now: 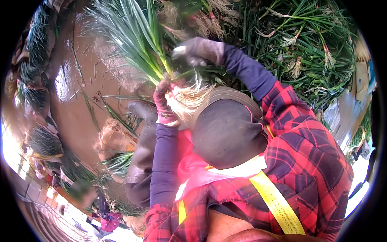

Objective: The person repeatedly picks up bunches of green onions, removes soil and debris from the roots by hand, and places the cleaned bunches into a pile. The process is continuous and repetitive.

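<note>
My left hand (163, 98), in a pink and dark glove, is closed around the lower stems of a bundle of green onions (151, 57). The long leaves fan out to the upper left and the pale, stringy roots (189, 98) hang to the right, above my knee. My right hand (198, 51), in a dirty grey glove, is slightly blurred just above and to the right of the stems. A pale tip shows at its fingers; whether it holds anything is not clear.
A large heap of loose green onions (290, 51) lies at the upper right. Wet brown ground (78, 57) stretches to the left, with stray leaves and a torn brown sack (116, 136). Bundled onions (45, 142) line the far left edge. Another person (110, 220) is partly visible at the lower left.
</note>
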Demonstrator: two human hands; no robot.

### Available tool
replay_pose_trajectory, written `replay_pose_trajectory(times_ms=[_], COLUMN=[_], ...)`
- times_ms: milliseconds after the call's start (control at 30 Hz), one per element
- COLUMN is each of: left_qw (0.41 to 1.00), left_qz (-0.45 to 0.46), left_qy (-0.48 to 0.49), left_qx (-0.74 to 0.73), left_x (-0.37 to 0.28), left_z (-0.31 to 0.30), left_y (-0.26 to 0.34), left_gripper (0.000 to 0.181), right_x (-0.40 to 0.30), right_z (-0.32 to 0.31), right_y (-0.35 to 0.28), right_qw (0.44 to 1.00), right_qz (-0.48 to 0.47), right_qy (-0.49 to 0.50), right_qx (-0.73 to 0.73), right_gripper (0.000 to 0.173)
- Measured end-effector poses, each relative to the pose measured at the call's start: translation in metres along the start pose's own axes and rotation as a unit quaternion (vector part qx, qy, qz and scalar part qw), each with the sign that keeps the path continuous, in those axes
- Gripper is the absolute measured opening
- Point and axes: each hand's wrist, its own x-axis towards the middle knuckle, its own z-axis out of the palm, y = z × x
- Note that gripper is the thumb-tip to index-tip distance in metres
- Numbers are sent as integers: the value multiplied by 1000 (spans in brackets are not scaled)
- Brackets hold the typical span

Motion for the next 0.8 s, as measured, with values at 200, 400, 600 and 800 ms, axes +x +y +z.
replay_pose_trajectory(times_ms=[200,400,600,800], left_qw=[988,952,853,894], left_qz=[5,12,58,5], left_qy=[139,118,71,162], left_qx=[66,282,515,418], left_x=[-13,5,4,0], left_z=[51,21,18,22], left_y=[-13,-10,-25,-17], left_gripper=[29,18,11,22], right_x=[52,-4,9,-18], right_z=[12,18,17,29], right_y=[25,25,23,32], right_qw=[866,845,685,955], right_qz=[-221,-276,-18,-151], right_qy=[106,206,103,193], right_qx=[-436,-410,-721,-167], right_gripper=[25,9,16,24])
